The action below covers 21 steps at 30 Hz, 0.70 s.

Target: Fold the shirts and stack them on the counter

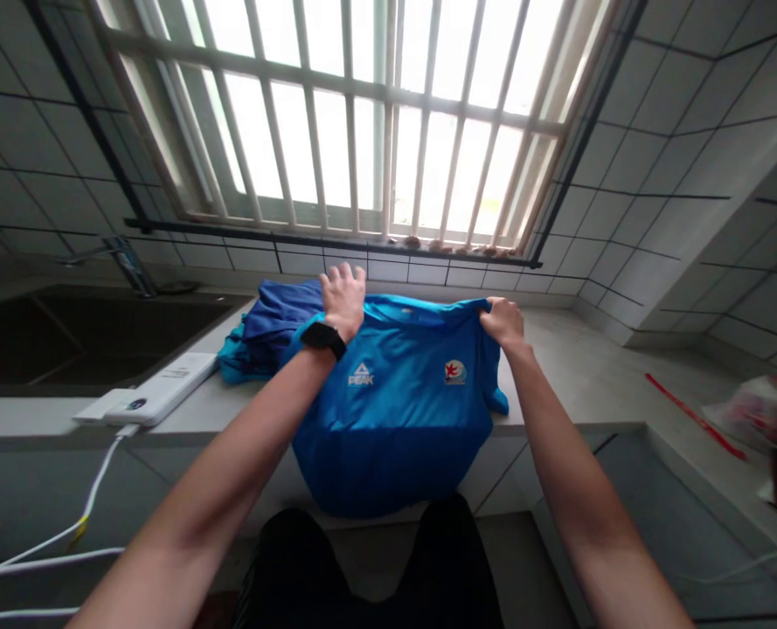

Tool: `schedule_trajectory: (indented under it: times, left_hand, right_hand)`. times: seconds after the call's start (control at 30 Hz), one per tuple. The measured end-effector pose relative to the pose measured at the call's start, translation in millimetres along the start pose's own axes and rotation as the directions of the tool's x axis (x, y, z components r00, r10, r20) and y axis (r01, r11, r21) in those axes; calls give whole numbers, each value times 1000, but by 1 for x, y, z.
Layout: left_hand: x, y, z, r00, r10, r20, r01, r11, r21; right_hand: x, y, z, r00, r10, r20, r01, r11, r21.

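A bright blue T-shirt (401, 402) with a white PEAK logo and a round red-and-white badge hangs over the counter's front edge. Its collar lies toward the window and its lower part drapes down in front. My left hand (344, 295), a black watch on its wrist, is closed on the shirt's left shoulder, fingertips partly visible. At the opposite shoulder, my right hand (503, 321) pinches the fabric. Beside my left wrist lies a crumpled pile of darker blue and teal clothes (274, 319), partly covered by the shirt.
A white power bank (165, 389) with a cable sits on the counter (558, 367) at left, near a dark sink (100, 328) and faucet (129, 266). To the right lie a red strip (693, 415) and a plastic bag (761, 411). A barred window (371, 92) stands behind.
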<state>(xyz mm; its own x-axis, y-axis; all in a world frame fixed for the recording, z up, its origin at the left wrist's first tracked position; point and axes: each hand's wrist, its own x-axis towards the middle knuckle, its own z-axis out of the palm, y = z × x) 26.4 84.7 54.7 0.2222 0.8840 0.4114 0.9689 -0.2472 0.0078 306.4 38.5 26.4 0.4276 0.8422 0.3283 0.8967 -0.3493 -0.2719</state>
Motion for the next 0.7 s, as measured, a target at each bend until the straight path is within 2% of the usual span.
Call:
schedule_trajectory:
  times: [0.07,0.17,0.23,0.3,0.4,0.43,0.5,0.57,0.63,0.7]
  left_hand:
    - [-30,17,24,984,91,156,-92,996,-5]
    - [-71,28,64,918,185,350,-186,982,-31]
    - [-85,24,87,877,188,442,-182,982,-55]
    - [-87,16,103,850,169,499,-156,985,-67]
    - [-78,7,116,832,177,526,-162,984,-75]
    - [-74,6,119,829,187,527,-169,982,-81]
    - [-67,5,122,832,201,517,-176,979,-99]
    - [-62,7,124,838,202,507,-170,979,-110]
    - [-59,9,125,840,194,506,-163,981,-105]
    - [-59,11,123,847,193,496,-168,981,-95]
  right_hand:
    - [4,-4,15,998,-15,58,17,999,-32]
    - [11,-4,36,986,-22,163,36,996,-87]
    - [17,-1,45,977,8,211,22,990,-137]
    - [20,2,51,982,52,181,-16,981,-194]
    - [13,-5,55,997,51,65,-35,974,-223]
    - [7,-10,56,997,24,71,-9,978,-207]
    - [-10,-25,60,982,-41,184,69,987,-146]
    - [-30,-42,68,928,-67,368,105,991,-85]
    - [-46,-56,79,867,-18,497,67,995,-80]
    - [-56,-66,90,839,76,539,-16,993,-116]
